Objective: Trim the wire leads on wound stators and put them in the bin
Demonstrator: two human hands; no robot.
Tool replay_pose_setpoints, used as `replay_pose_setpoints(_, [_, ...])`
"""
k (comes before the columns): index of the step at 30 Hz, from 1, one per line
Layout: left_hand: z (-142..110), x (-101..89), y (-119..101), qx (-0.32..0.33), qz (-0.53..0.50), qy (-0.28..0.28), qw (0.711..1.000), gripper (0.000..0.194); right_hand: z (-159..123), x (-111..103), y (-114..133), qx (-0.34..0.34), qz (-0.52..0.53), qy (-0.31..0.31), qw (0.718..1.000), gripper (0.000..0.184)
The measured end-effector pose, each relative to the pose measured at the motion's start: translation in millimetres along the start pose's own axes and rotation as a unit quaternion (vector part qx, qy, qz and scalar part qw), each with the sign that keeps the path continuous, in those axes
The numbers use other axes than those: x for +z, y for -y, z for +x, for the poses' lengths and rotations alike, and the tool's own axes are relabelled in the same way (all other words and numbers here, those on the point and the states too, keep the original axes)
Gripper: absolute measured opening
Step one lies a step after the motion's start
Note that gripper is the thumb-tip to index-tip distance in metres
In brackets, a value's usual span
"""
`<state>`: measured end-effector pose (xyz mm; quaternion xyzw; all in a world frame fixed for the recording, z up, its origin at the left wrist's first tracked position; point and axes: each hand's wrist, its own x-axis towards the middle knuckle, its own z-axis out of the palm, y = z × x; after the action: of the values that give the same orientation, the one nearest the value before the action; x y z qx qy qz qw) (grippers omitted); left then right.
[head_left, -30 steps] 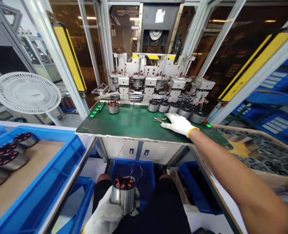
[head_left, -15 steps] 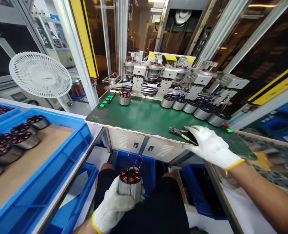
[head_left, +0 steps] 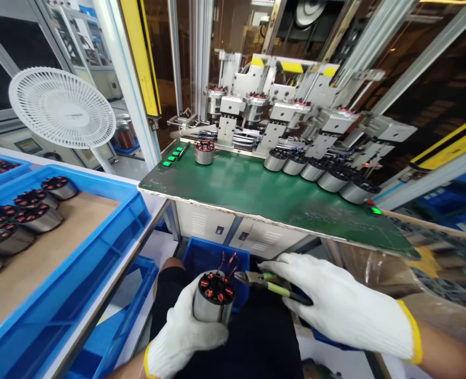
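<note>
My left hand (head_left: pixel 189 323), in a white glove, is wrapped round a motor stator (head_left: pixel 214 300), a steel cylinder with copper windings at its top. Loose copper wires (head_left: pixel 229 260) stick up from the stator's far rim. In my gloved right hand (head_left: pixel 327 300) is a pair of cutting pliers (head_left: pixel 270 284) with green and black handles. The jaws of the pliers point left, close beside the wires and the stator's top. Whether the jaws touch a wire I cannot tell.
A green worktop (head_left: pixel 236 184) carries a wound stator (head_left: pixel 204 152) at left and several bare ones (head_left: pixel 333 179) at right, before a winding machine (head_left: pixel 270 113). Left stands a blue tray (head_left: pixel 110 231) of wound stators, with a white fan (head_left: pixel 65 108) behind. A blue bin (head_left: pixel 191 250) sits below the worktop.
My right hand has picked the pliers up from the green worktop and brought them down and left to the stator. The stator stays in my left hand. The machine's upper fixtures appear raised.
</note>
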<state>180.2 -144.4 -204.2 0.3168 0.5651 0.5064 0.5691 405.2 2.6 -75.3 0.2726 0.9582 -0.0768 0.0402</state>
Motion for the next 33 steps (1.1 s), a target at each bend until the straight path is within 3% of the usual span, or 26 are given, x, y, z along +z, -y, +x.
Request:
replay_pose_setpoints(4, [-3, 0.7, -7, -0.007, 0.011, -0.013, 1.0, 0.069, 2, -4, 11, -0.002, 0.045, 0.046, 0.998, 0.059])
replay_pose_setpoints(9, [-4, 1.4, -13, -0.029, 0.037, -0.015, 0.999, 0.061, 5, -2, 13, -0.009, 0.054, 0.05, 0.997, 0.062])
replay_pose_setpoints(23, [-2, -1.5, -7, -0.017, 0.011, 0.004, 1.0, 0.065, 10, 2, 15, -0.027, 0.076, 0.058, 0.995, 0.064])
replay_pose_setpoints(27, [-3, -4.1, -11, -0.026, 0.045, -0.021, 0.998, 0.07, 9, 4, 14, -0.029, 0.075, 0.054, 0.995, 0.064])
replay_pose_setpoints(33, [1, -5.3, -15, -0.022, 0.079, 0.006, 0.997, 0.079, 10, 7, 16, -0.043, 0.062, 0.061, 0.995, 0.068])
